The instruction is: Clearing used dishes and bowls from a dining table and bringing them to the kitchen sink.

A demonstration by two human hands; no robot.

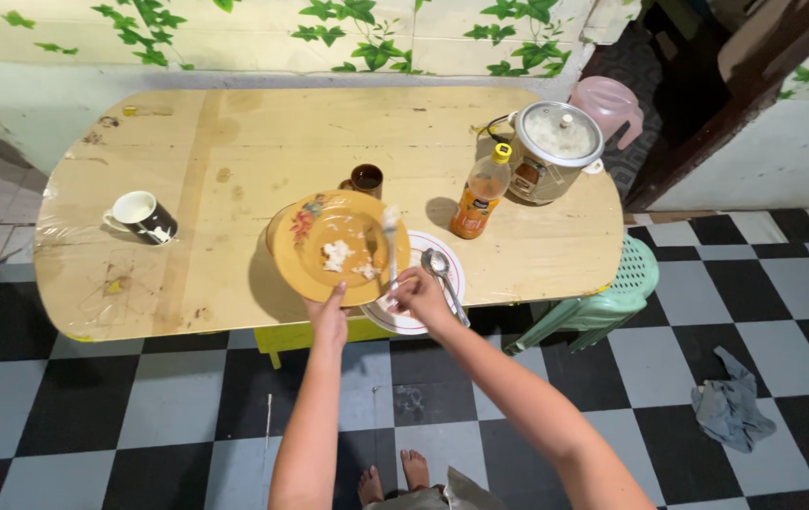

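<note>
My left hand (pixel 329 316) grips the near rim of a yellow plate (pixel 324 227) with a flower print, held tilted above the wooden table (pixel 234 142). Bits of white rice (pixel 336 255) lie on it. My right hand (pixel 420 295) holds a fork (pixel 390 241) whose tines rest over the plate. Below and to the right, a white plate (pixel 414 324) sits on the table with a spoon (pixel 440 269) lying on it.
A black-and-white mug (pixel 143 216) stands at the left, a small brown cup (pixel 366 178) behind the plate, an orange drink bottle (pixel 481 195) and a rice cooker (pixel 555 149) at the right. A green plastic stool (pixel 603 302) and a grey rag (pixel 727 408) are on the checkered floor.
</note>
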